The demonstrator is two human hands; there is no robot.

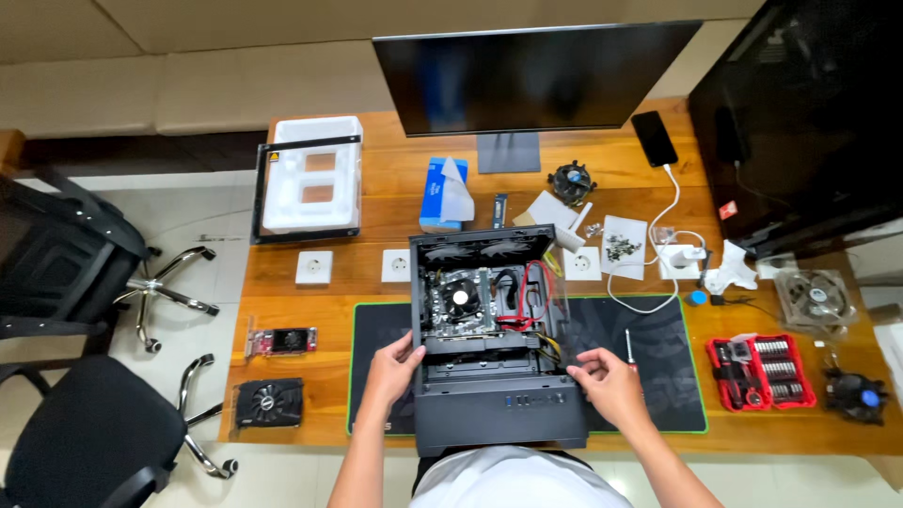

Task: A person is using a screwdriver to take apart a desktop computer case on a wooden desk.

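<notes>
Wooden desk (376, 188) and its load

Black green-edged desk mat (658, 376) under the open black computer case (494, 395); black monitor (536, 80); white foam tray (310, 174); blue tissue box (442, 193); red screwdriver-bit case (762, 373); two graphics cards (273, 372) at the left edge.

Both arms reaching forward from the bottom edge, bare forearms angled inward toward each other. Left hand (390, 370) palm down, fingers curled loosely, thumb sticking out to the inside. Right hand (609, 384) about level with it, well apart, fingers bent and pointing inward, knuckles up. Wrists pretty straight, elbows out of view. Neither fist properly closed.
</notes>
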